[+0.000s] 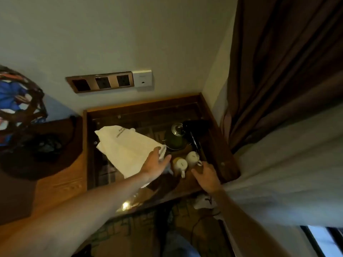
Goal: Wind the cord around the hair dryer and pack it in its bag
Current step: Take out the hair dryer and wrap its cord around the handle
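Note:
A cream cloth bag (124,147) with dark lettering lies on the glass-topped wooden table (141,106). My left hand (155,163) rests on the bag's near right corner, thumb and fingers closed over its edge. A black hair dryer (194,127) lies at the table's right, its head near the wall and its handle pointing toward me. My right hand (207,176) grips the end of that handle. The cord is not visible in the dim light.
A dark green kettle (175,138) stands beside the dryer's head. Two white mugs (186,162) sit between my hands. A socket strip (101,82) is on the wall behind. Brown curtains (284,71) hang at right, and a stained-glass lamp (16,104) stands at left.

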